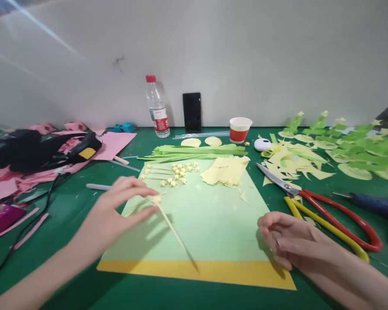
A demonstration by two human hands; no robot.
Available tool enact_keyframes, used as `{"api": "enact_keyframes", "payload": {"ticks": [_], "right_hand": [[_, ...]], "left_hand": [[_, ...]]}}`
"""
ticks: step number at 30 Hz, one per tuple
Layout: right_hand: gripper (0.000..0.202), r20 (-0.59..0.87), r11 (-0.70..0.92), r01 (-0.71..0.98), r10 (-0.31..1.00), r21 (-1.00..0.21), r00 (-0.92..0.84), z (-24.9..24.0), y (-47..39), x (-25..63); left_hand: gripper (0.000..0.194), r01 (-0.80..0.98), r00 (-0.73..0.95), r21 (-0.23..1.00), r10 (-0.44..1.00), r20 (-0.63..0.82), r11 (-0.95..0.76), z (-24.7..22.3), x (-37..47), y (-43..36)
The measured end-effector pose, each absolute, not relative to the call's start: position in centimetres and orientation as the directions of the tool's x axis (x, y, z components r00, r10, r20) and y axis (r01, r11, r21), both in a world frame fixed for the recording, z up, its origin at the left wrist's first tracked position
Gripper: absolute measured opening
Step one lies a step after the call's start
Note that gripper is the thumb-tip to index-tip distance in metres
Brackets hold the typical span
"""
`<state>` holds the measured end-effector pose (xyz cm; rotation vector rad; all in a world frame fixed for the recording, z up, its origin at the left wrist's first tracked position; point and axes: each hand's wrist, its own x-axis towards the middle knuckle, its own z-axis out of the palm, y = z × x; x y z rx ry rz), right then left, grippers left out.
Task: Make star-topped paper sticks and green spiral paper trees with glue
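Note:
My left hand (116,215) pinches a small pale-yellow paper star (156,199) between thumb and fingers. From the star, a thin pale stick (173,229) slants down over the light-green sheet (210,224), its lower end near the sheet's yellow border (194,269). My right hand (287,239) hovers at the sheet's right edge, fingers loosely curled and palm turned inward, with nothing visible in it. Several paper stars (177,172) lie at the back of the sheet, some on sticks. Beside them is a stack of pale-yellow paper pieces (226,171).
Green strips (194,150) lie behind the sheet, near a bottle (157,110), a phone (192,113) and a paper cup (240,130). Scissors (326,211) are by my right hand, with paper plants (358,150) beyond. Pink paper (114,145) and a black cable (48,206) occupy the left.

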<state>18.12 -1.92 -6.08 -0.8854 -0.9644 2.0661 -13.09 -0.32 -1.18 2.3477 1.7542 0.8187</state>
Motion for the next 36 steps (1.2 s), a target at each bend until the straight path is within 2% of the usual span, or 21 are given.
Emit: {"api": "enact_keyframes", "payload": {"ticks": [3,5,9,16,21,27,36], "right_hand": [[0.02,-0.319,-0.508,-0.276,0.794,-0.816,-0.517,-6.1,-2.0,18.0],[0.018,-0.339,-0.519,-0.274,0.795,-0.81,-0.503,-5.9,-2.1,17.9],[0.02,-0.351,-0.521,-0.266,0.798,-0.811,-0.491,-5.6,-2.0,17.8],[0.017,-0.374,-0.527,-0.255,0.801,-0.811,-0.467,-5.5,-2.0,17.7],[0.019,-0.367,-0.531,-0.29,0.805,-0.796,-0.466,-5.5,-1.9,17.6],[0.029,-0.337,-0.507,-0.339,0.827,-0.792,-0.45,-6.0,-1.7,17.4],[0.025,-0.375,-0.533,-0.318,0.815,-0.784,-0.441,-5.7,-2.0,17.5]], "left_hand": [[0.027,0.929,0.026,0.338,0.935,0.353,-0.154,-1.2,-16.6,1.4],[0.023,0.951,-0.049,0.303,0.942,0.332,-0.057,-1.4,-18.1,2.5],[0.02,0.977,-0.094,0.209,0.954,0.285,0.034,-2.5,-19.0,4.1],[0.023,0.997,-0.014,0.071,0.955,0.297,-0.007,-4.0,-18.2,4.6],[0.023,0.998,0.05,0.016,0.949,0.31,-0.058,-4.5,-18.5,4.6],[0.022,0.991,0.128,-0.009,0.941,0.313,-0.132,-4.9,-18.8,4.3],[0.023,0.993,0.106,0.017,0.951,0.291,-0.116,-4.5,-18.4,4.1]]}}
